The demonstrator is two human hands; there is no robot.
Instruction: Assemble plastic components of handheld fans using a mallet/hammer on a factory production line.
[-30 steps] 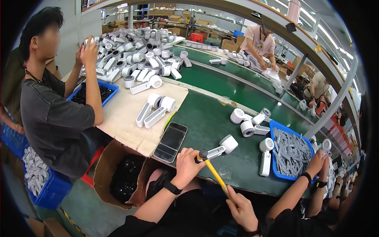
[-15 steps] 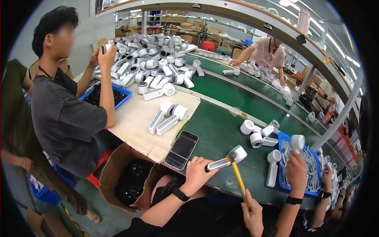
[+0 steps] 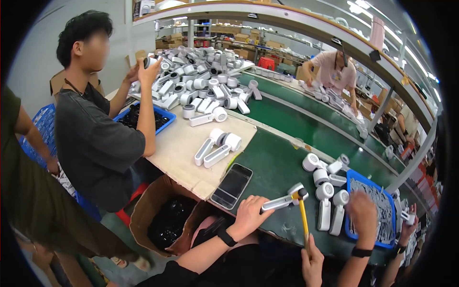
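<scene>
My left hand [image 3: 252, 216] is closed around the handle of a white handheld device [image 3: 278, 203] with a round head and a grey panel, held over the green table top. In my right hand [image 3: 311, 262] is the yellow handle of a hammer [image 3: 304, 215]. The hammer's black-faced head overlaps the device near its round end; whether they touch, I cannot tell. A black phone [image 3: 232, 185] lies flat beside my left hand. Two similar devices [image 3: 324, 206] lie side by side to the right of the hammer.
A co-worker's blurred hand [image 3: 362, 213] is over a blue tray [image 3: 353, 235] of grey strips, close on the right. A cardboard sheet [image 3: 184, 165] carries more devices, with a large pile [image 3: 205, 76] behind. A carton [image 3: 138, 227] of black parts stands below the table edge.
The whole view has shifted, moving the scene rightward and down. The hammer head sits slightly closer to the device's round end. The co-worker's device is out of that hand; a second one lies beside the first.
</scene>
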